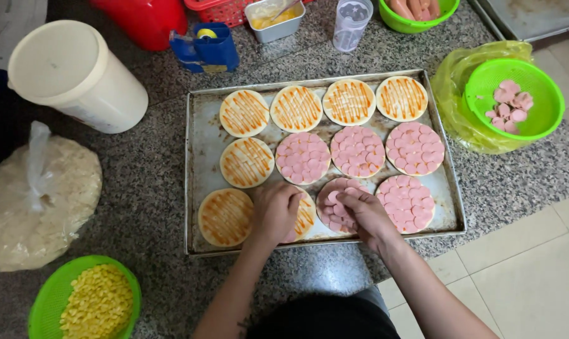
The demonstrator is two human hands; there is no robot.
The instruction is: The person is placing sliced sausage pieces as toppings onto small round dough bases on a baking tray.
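— Hands first: what is being done with the left hand (275, 210)?

— It is being rested, fingers curled loosely, on a sauced round of dough (302, 216) in the near row of the baking tray (196, 157). Whether anything is being held under it cannot be told.

— And the right hand (365, 213)?

— It is being pressed, fingers bent narrow, onto the next round (334, 204), which is being covered with pink sausage slices (332, 198). Whether a slice is being pinched cannot be told.

— What is being kept around them?

— Beyond the right hand, more slices are being kept in a green basket (538, 94). Near the left forearm, corn kernels (99, 301) are being kept in another green basket; farther left, a white bucket (71, 75) is being stood.
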